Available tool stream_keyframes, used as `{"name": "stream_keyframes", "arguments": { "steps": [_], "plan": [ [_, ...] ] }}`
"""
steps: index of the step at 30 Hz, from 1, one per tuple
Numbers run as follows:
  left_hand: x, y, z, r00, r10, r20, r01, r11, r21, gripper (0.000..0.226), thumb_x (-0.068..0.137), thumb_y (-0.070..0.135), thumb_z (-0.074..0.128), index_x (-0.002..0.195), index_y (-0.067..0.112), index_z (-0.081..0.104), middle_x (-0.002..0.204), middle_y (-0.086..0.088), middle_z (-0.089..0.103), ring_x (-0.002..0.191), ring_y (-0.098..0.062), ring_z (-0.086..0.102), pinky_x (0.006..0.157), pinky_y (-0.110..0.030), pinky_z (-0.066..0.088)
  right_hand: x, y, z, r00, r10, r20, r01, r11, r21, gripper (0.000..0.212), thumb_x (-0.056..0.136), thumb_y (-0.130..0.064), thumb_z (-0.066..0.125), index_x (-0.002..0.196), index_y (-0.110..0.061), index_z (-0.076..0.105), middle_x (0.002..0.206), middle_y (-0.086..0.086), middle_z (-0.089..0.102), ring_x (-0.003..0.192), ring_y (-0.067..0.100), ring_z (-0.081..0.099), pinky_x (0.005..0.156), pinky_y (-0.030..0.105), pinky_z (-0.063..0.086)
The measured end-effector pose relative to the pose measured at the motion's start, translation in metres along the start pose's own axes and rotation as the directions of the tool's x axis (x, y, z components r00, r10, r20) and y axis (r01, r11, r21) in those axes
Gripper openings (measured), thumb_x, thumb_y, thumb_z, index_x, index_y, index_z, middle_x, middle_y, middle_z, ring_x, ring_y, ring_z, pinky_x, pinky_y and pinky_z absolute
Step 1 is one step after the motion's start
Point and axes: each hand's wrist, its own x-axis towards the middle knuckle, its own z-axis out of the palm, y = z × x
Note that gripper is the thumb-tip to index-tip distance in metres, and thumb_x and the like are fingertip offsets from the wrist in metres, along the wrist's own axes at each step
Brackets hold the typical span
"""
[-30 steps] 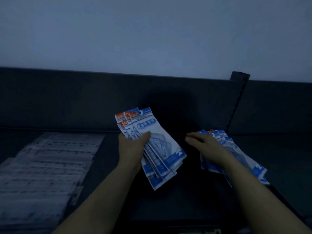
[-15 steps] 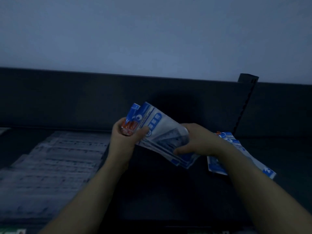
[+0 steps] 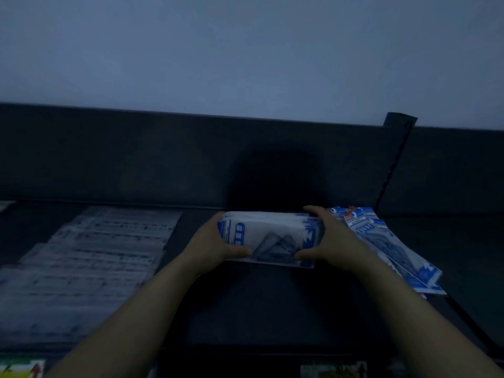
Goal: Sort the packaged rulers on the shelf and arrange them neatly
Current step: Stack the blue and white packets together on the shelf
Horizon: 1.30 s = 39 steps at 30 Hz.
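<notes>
Plastic sleeves, blue and white, should make the stack of ruler packs (image 3: 270, 236) slick and light, stiff lengthwise from the rulers inside yet apt to fan out under uneven pressure. It sits near the back edge of the shelf (image 3: 272, 309), about midway along, the left hand (image 3: 210, 246) curled round its left end and the right hand (image 3: 330, 241) round its right, thumbs in front. Those short ends look the best hold; a loose fan of packs (image 3: 395, 249) lies just beside it, rightward.
</notes>
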Motion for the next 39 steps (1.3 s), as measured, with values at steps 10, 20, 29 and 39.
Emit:
{"name": "stream_keyframes", "arguments": {
  "steps": [10,20,29,39],
  "plan": [
    [0.006,0.002,0.017,0.998,0.03,-0.048,-0.028,0.999,0.035,0.068,0.062,0.012,0.088,0.119,0.022,0.053,0.105,0.007,0.066,0.087,0.0,0.064,0.064,-0.01,0.05,0.009,0.014,0.019,0.997,-0.021,-0.078,0.039,0.971,0.234,0.088,0.068,-0.005,0.081,0.131,-0.036,0.028,0.116,-0.01,0.046,0.097,0.002,0.055,0.073,0.008,0.046],
    [0.07,0.017,0.031,0.998,-0.014,-0.067,0.019,0.997,0.081,0.07,0.065,0.01,0.086,0.123,0.012,0.047,0.113,-0.003,0.06,0.093,-0.014,0.059,0.076,-0.023,0.047,0.067,0.026,-0.002,0.999,0.042,-0.003,-0.042,0.998,0.049,0.088,0.076,-0.009,0.074,0.141,-0.038,0.023,0.136,0.011,0.029,0.106,0.021,0.044,0.08,0.025,0.043],
    [0.094,0.016,0.024,0.998,0.048,-0.036,-0.023,0.863,0.505,0.125,0.056,0.041,0.089,0.151,0.02,0.009,0.15,-0.009,0.024,0.131,-0.024,0.035,0.107,-0.034,0.035,0.087,0.029,0.004,0.999,-0.028,0.029,0.038,0.895,-0.445,0.099,0.073,-0.041,0.069,0.151,-0.026,0.009,0.158,0.005,-0.005,0.145,0.027,-0.003,0.117,0.041,0.005],
    [0.081,-0.006,0.054,0.967,0.039,0.252,-0.241,0.461,0.854,0.075,0.091,0.069,0.014,0.151,0.031,-0.012,0.161,0.002,-0.015,0.147,-0.016,-0.015,0.115,-0.053,-0.015,0.08,0.038,0.028,0.982,-0.017,0.187,0.11,0.86,-0.499,0.075,0.095,-0.054,0.034,0.152,-0.028,-0.006,0.161,0.0,-0.007,0.147,0.018,-0.006,0.117,0.04,-0.005]
  ]
}}
